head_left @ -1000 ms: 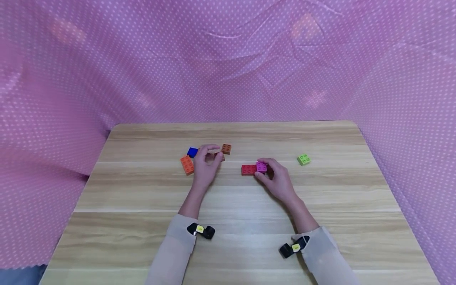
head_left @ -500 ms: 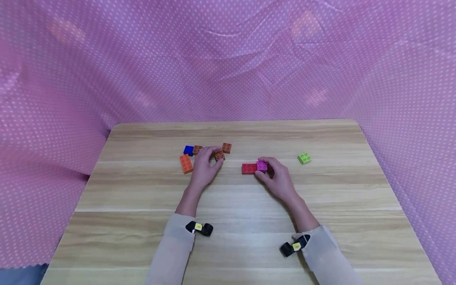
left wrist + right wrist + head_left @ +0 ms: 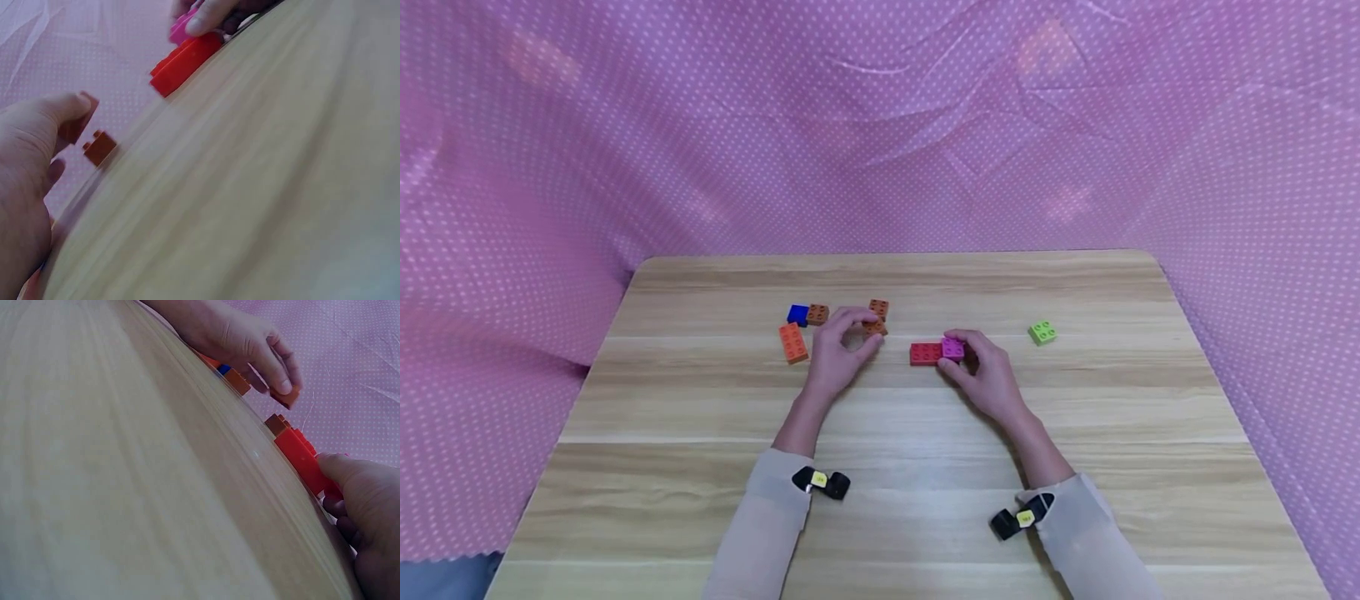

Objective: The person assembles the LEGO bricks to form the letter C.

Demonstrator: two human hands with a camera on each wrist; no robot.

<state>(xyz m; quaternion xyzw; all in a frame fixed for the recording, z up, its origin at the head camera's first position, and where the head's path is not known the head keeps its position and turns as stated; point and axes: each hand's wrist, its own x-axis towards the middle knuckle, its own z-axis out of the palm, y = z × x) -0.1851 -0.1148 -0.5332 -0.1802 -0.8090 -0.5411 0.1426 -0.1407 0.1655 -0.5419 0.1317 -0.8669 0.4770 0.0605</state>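
Observation:
My left hand [image 3: 837, 353] pinches a brown building brick [image 3: 875, 327] between thumb and fingers. In the right wrist view this brick [image 3: 285, 397] hangs above the table. Behind it stands a second brown brick [image 3: 879, 308], apart from the held one in the left wrist view. My right hand [image 3: 988, 379] grips the right end of a long red brick [image 3: 925, 354], thumb in front and fingers behind. A small magenta brick [image 3: 952, 347] sits on top of that end. The red brick's right end is partly hidden by the fingers.
Left of my left hand lie a blue brick [image 3: 798, 315], a third brown brick [image 3: 817, 314] beside it and an orange brick [image 3: 792, 342]. A lime green brick [image 3: 1042, 332] lies to the right. Pink dotted cloth [image 3: 880, 167] surrounds the wooden table [image 3: 895, 500].
My left hand closes on the brown brick, lifts it and shifts it slightly right, toward the red brick. The right hand keeps its grip on the red and magenta bricks, nearly still.

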